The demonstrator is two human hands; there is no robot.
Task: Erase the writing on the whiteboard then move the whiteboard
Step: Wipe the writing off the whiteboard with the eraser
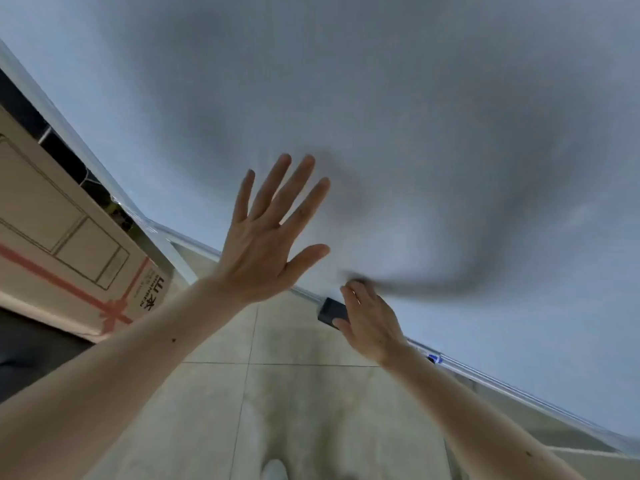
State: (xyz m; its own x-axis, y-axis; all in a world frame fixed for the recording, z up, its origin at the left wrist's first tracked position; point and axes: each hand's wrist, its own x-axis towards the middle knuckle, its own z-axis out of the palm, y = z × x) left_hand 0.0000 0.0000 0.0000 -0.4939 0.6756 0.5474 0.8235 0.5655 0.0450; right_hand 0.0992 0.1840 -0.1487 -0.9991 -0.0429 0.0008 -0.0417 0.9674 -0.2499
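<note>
A large whiteboard [398, 109] fills the upper part of the head view, tilted, its surface blank apart from shadows. My left hand [266, 244] is spread flat with fingers apart, raised against or just in front of the board near its lower edge. My right hand [370, 323] grips a dark eraser [330, 311] at the board's bottom rail [491, 377]. The eraser's far end sticks out left of my fingers. A blue-capped marker [433, 358] lies on the rail just behind my right wrist.
A cardboard box [65, 244] with red ribbon print stands at the left beside the board's frame. Pale floor tiles [277, 393] lie below, and a light shoe tip [275, 469] shows at the bottom edge.
</note>
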